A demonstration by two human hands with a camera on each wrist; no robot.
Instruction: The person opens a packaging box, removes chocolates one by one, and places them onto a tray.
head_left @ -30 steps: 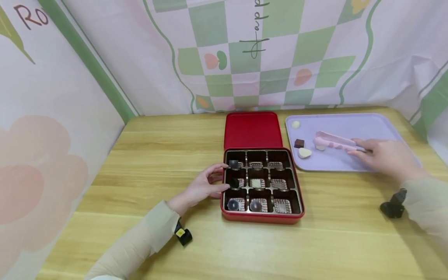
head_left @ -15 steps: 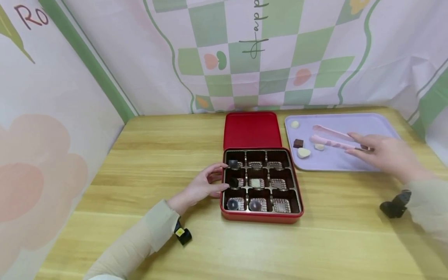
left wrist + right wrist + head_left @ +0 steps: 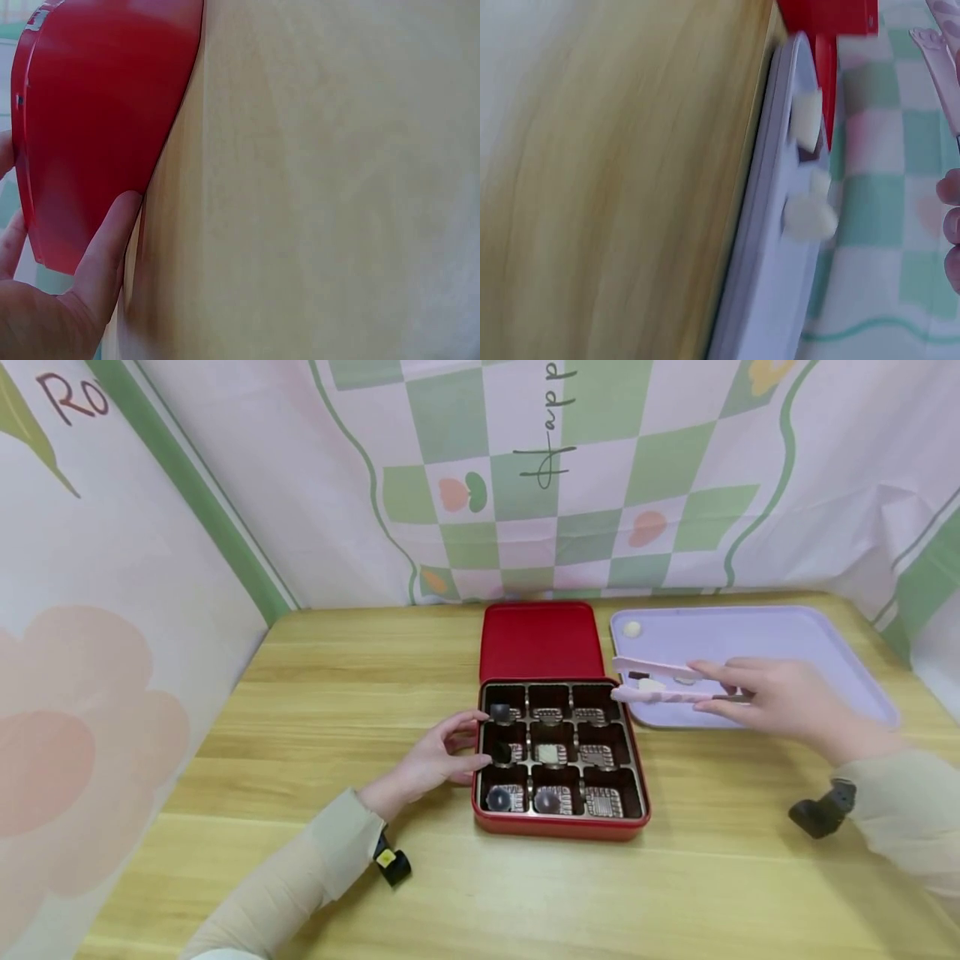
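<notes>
A red tin box [image 3: 558, 828] with nine compartments lies on the wooden table, its red lid [image 3: 542, 641] behind it. Several compartments hold chocolates, among them a pale one [image 3: 550, 752] in the middle. My left hand [image 3: 450, 752] holds the box's left side with curled index finger and thumb; the left wrist view shows the thumb [image 3: 105, 255] against the red wall [image 3: 90, 127]. My right hand [image 3: 716, 689] grips pink tongs [image 3: 660, 694]. Their tips are apart with nothing visible between them, above the lilac tray's [image 3: 780, 635] left edge near the box's far right corner.
On the tray lie a round white chocolate [image 3: 633, 629], a dark square [image 3: 638, 677] and a white heart [image 3: 652, 684], partly hidden by the tongs. A patterned cloth backdrop [image 3: 525, 485] walls the table's back and sides. The right wrist view shows the tray rim [image 3: 757, 247] and white pieces [image 3: 810, 217].
My right hand has carried the tongs left, from the middle of the tray to its left edge by the box. The left hand has stayed on the box.
</notes>
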